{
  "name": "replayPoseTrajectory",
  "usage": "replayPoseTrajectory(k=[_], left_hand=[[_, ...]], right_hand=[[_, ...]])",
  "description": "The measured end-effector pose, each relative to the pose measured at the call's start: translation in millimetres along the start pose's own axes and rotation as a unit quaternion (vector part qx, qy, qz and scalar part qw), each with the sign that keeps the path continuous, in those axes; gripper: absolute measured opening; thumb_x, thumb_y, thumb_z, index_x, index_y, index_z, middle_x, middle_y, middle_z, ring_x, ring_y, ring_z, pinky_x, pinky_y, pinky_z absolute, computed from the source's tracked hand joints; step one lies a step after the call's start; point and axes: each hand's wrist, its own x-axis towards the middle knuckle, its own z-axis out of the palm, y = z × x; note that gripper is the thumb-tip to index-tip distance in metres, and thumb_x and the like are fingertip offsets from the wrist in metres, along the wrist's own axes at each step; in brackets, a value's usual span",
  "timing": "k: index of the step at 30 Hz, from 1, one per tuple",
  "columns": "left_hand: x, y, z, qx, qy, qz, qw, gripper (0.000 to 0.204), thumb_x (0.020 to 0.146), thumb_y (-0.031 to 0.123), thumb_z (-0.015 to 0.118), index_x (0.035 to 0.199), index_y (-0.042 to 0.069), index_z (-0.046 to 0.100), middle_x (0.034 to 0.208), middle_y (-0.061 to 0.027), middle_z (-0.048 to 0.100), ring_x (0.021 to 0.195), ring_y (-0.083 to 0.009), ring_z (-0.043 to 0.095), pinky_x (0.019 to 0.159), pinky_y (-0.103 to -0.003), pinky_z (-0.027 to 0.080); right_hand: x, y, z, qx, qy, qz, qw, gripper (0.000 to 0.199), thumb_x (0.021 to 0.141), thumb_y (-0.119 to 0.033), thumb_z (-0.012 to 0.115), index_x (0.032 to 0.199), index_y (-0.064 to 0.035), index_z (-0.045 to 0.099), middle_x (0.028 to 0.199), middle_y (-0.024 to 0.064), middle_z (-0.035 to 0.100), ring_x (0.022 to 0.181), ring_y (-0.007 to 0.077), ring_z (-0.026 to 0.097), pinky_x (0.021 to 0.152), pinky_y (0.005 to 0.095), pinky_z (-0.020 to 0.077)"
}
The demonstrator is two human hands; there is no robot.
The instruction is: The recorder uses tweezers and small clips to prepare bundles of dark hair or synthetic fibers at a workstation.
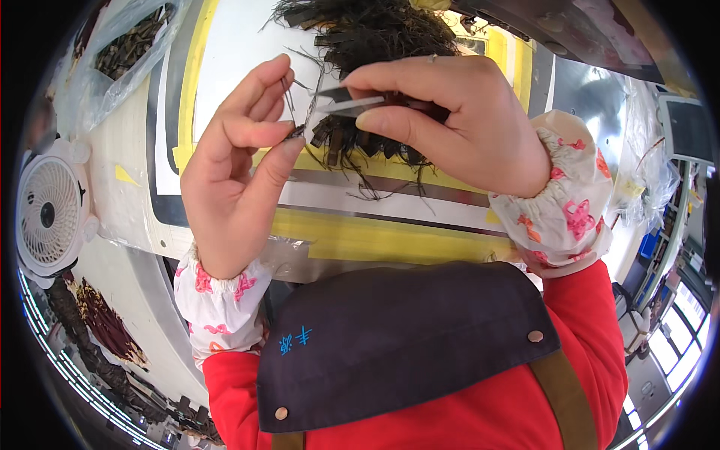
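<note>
Between the thumb and fingers of my left hand (236, 161) is pinched a small dark strip (297, 133) with thin loose threads sticking up from it. My right hand (480, 112) is closed around dark-handled thread snips (346, 107). Their two pale blades are blurred, parted and point left, close to the threads at my left fingertips. Behind and below the snips lies a heap of black strips (375, 41) with frayed, tangled thread ends. Part of the heap is hidden by my right hand.
The heap lies on a white work surface edged with yellow tape (390, 238). A white fan (49, 214) stands at the left. A clear plastic bag (112, 71) with dark pieces is at the far left, and dark machinery (592, 34) overhangs the far right.
</note>
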Motion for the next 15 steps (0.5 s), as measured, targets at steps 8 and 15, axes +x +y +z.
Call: replayPoseTrajectory(k=[8, 15], left_hand=[[-3, 6, -2, 0.25, -0.073, 0.119, 0.958, 0.022, 0.078, -0.015, 0.052, 0.088, 0.004, 0.049, 0.133, -0.028, 0.037, 0.125, -0.0401, 0.036, 0.102, -0.046, 0.033], [-1, 8, -4, 0.314, -0.067, 0.164, 0.933, 0.018, 0.073, -0.01, 0.06, 0.078, 0.001, 0.047, 0.122, -0.0267, 0.05, 0.113, -0.0372, 0.051, 0.09, -0.038, 0.047]], right_hand=[[10, -2, -7, 0.135, -0.18, 0.069, 0.972, 0.021, 0.081, -0.019, 0.057, 0.084, -0.0014, 0.067, 0.063, 0.0133, 0.06, 0.054, 0.0278, 0.055, 0.053, 0.0329, 0.0431], [17, -5, -6, 0.063, -0.177, 0.003, 0.982, 0.019, 0.08, -0.018, 0.057, 0.081, -0.002, 0.067, 0.062, 0.0134, 0.06, 0.055, 0.0291, 0.056, 0.055, 0.0355, 0.044]])
